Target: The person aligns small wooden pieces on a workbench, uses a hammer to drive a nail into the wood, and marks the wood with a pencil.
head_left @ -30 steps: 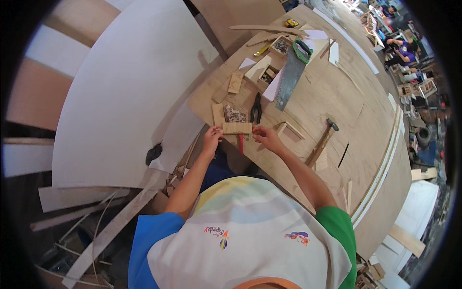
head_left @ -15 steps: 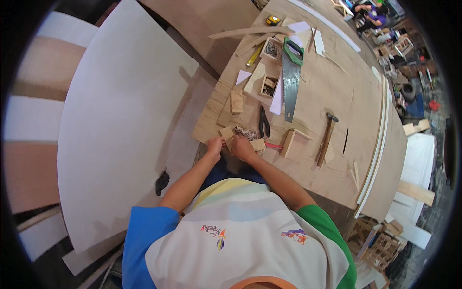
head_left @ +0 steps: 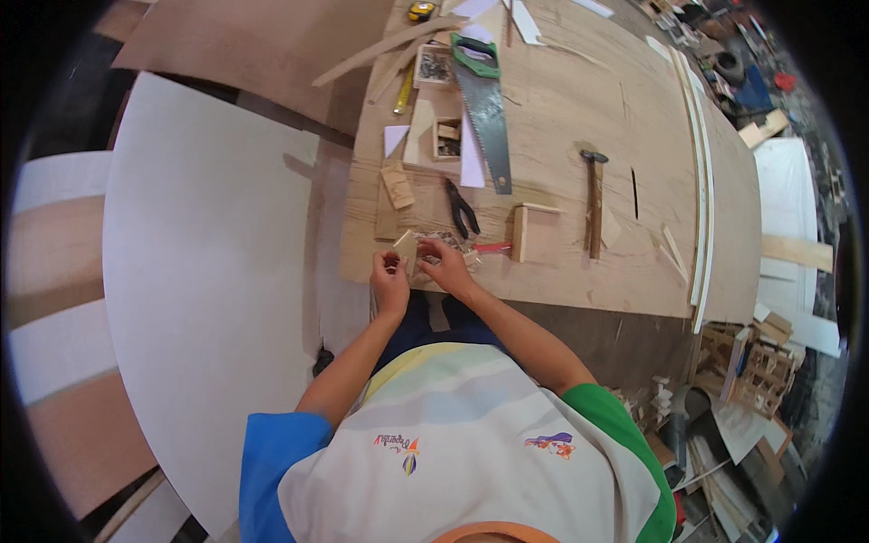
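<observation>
At the workbench's near edge, my left hand (head_left: 391, 288) grips a small light wooden piece (head_left: 406, 248) and holds it tilted up. My right hand (head_left: 451, 274) is just to the right of it, thumb and fingers apart and curved toward the wood. Whether its fingertips touch the wood is hard to tell. Partly covered by my right hand is a mottled brown-and-white bundle (head_left: 472, 261), its contents too small to make out. Black-handled pliers (head_left: 461, 209) lie just beyond. A red strip-like thing (head_left: 491, 248) lies to the right, by a small wooden corner assembly (head_left: 520, 233).
Across the bench (head_left: 561, 109) lie a green-handled handsaw (head_left: 487, 118), a hammer (head_left: 595, 204), a box of small metal fasteners (head_left: 435, 67), a second small box (head_left: 447, 138) and a tape measure (head_left: 421, 11). Left stands a large white panel (head_left: 208, 271). Scrap wood (head_left: 768, 371) is piled at right.
My view has shifted, so the bench things sit further left and higher. My left hand has raised the wooden piece to a tilt. The fingers of my right hand have spread apart.
</observation>
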{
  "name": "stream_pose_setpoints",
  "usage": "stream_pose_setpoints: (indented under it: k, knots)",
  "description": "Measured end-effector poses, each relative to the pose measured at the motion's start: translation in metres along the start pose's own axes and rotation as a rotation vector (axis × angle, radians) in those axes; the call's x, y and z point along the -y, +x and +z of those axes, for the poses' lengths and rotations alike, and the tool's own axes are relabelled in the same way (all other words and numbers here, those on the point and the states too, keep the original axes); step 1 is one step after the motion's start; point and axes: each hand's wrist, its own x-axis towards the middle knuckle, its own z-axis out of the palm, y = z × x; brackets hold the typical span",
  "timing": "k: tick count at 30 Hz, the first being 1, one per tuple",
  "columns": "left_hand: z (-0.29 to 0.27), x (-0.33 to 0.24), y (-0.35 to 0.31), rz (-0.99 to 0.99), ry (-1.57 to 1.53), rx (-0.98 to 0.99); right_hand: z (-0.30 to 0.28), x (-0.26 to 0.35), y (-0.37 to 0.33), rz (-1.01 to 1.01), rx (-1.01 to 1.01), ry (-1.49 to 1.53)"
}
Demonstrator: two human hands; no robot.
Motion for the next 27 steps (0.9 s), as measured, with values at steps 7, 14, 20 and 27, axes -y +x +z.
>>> stream_pose_setpoints:
  k: [7, 14, 20, 27]
  knots:
    - [0.030, -0.066, -0.019, 0.082, -0.169, 0.195, -0.059, 0.028, -0.022, 0.022, -0.058, 0.202]
    - [0.133, -0.057, -0.015, 0.004, -0.030, 0.543, -0.188, -0.044, -0.076, 0.088, -0.442, 0.212]
    - [0.229, -0.013, -0.007, -0.167, 0.198, 0.571, -0.309, -0.099, -0.095, 0.255, -0.697, -0.290]
    - [0.273, -0.002, -0.001, 0.014, 0.412, 0.441, -0.327, -0.109, -0.051, 0.382, -0.501, -0.479]
